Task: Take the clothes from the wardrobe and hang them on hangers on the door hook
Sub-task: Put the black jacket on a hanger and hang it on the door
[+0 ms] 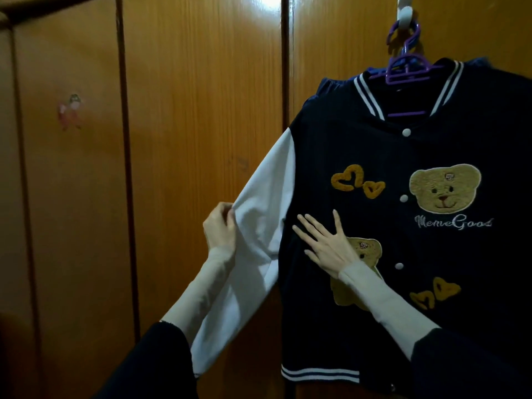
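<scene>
With the jacket already on its hanger at the door hook, my left hand pinches the white sleeve outward while my right hand, fingers spread, presses the front flat, I judge to smooth it

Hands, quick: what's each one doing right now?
Left hand: closed, pinching the jacket's white sleeve.
Right hand: open, fingers spread flat on the jacket front, holding nothing.

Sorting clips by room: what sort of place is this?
Probably a bedroom: tall wooden wardrobe doors fill the view, and a bear-patch jacket hangs on a purple hanger from a white door hook.
</scene>
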Demonstrator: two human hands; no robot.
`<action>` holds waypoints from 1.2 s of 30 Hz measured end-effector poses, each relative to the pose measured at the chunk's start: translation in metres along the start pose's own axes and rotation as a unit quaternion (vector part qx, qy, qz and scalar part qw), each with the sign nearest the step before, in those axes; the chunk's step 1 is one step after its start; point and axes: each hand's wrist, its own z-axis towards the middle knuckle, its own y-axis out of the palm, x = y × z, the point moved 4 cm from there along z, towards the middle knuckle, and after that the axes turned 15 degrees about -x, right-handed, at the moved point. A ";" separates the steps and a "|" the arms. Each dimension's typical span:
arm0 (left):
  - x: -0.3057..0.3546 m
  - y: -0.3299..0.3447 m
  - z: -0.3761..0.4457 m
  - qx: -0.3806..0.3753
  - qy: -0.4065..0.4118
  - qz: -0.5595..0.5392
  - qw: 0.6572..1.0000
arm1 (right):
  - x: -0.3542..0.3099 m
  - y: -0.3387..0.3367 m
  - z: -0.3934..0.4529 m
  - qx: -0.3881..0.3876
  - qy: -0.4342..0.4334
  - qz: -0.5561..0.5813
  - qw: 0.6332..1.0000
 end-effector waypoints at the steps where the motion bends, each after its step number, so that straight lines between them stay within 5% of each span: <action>1: 0.000 0.008 -0.005 -0.024 0.001 -0.003 1.000 | 0.000 0.000 0.000 -0.007 -0.001 -0.002 1.000; 10: 0.012 0.088 -0.044 -0.193 -0.019 -0.059 0.979 | 0.032 -0.003 -0.027 -0.028 0.000 0.011 1.000; 16: 0.041 0.115 -0.051 -0.115 -0.036 -0.010 0.993 | 0.069 -0.002 -0.063 -0.083 0.016 0.004 0.996; 21: 0.098 0.144 -0.066 -0.034 0.079 0.076 0.993 | 0.125 -0.010 -0.109 -0.108 0.105 0.018 0.988; 28: 0.191 0.240 -0.107 -0.182 0.253 0.133 0.941 | 0.223 -0.025 -0.187 -0.045 0.277 0.074 0.957; 32: 0.237 0.288 -0.130 -0.271 0.332 0.140 0.892 | 0.271 -0.029 -0.232 0.017 0.420 0.209 0.883; 36: 0.272 0.326 -0.150 -0.337 0.397 0.170 0.837 | 0.300 -0.020 -0.262 0.050 0.529 0.426 0.732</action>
